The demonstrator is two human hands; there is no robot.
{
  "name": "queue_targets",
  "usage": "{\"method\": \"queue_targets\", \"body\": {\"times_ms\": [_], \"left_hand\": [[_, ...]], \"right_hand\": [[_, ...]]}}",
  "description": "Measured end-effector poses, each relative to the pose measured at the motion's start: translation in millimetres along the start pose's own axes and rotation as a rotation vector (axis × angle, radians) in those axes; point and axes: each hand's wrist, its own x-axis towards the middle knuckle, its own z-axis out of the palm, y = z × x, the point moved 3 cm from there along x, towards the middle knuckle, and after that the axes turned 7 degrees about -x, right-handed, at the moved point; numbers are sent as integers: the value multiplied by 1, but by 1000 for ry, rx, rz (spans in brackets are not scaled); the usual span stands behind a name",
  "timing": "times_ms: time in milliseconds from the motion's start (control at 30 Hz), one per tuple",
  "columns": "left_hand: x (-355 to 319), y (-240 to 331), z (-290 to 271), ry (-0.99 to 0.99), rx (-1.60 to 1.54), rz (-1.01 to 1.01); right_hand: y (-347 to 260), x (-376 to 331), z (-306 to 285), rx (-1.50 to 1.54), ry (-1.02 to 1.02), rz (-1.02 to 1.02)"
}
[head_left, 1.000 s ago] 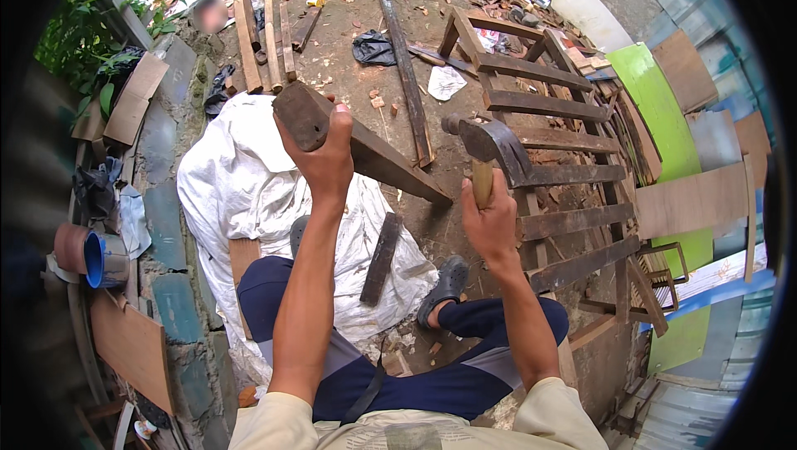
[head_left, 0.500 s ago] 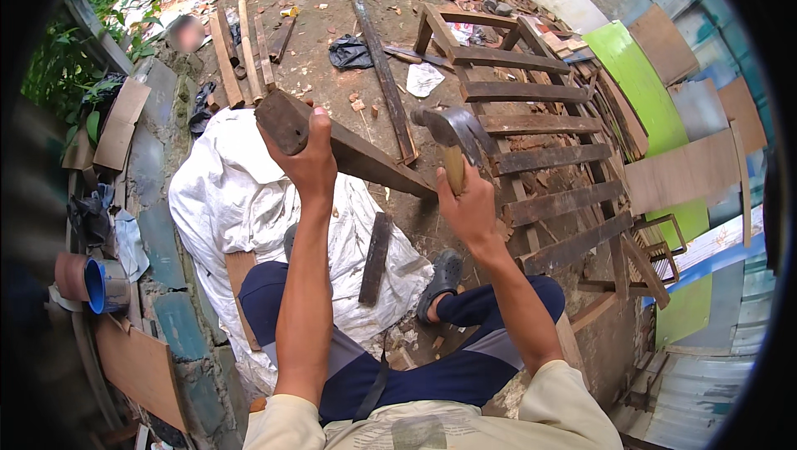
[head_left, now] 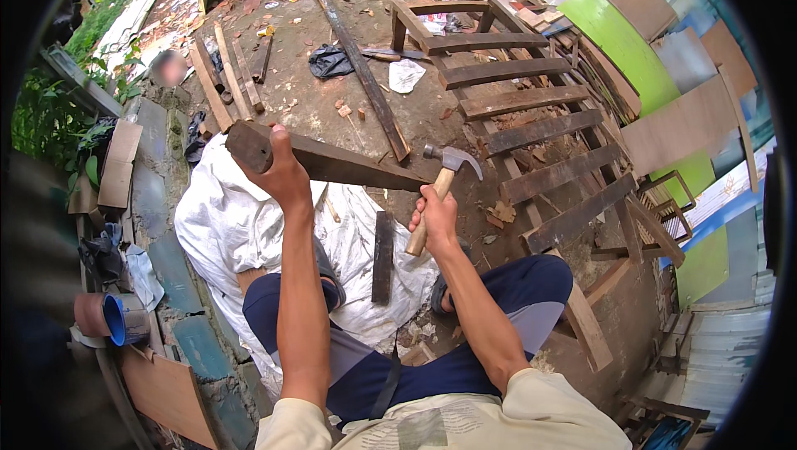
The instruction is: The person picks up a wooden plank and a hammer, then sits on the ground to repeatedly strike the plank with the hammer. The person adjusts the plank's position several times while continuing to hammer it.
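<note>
A dark squared timber beam (head_left: pixel 332 163) is gripped at its end by the left hand (head_left: pixel 282 176). A wooden-handled claw hammer (head_left: pixel 440 188) is clenched in the right hand (head_left: pixel 436 222), head just above the beam's far end. A white sheet (head_left: pixel 224 226) and a short dark plank (head_left: pixel 382 257) lie beneath; a slatted wooden frame (head_left: pixel 531 130) lies beyond.

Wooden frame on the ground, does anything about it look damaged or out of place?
Yes. The frame looks partly dismantled: its slats lie uneven and askew, and loose planks and splinters litter the dirt around it.

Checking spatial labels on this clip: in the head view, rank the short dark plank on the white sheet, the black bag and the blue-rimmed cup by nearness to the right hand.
From the right hand:
1. Short dark plank, just left of it on the white sheet.
2. Black bag, up ahead on the dirt.
3. Blue-rimmed cup, far left by the wall.
</note>
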Motion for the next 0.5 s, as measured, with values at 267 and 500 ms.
{"method": "queue_targets", "body": {"times_ms": [267,500], "left_hand": [[-1,-2,-10,-11,-6,-1],[0,-6,-13,-111,24,-59]], "right_hand": [[21,-17,24,121,-75,106],[14,0,32,-2,-127,69]]}}
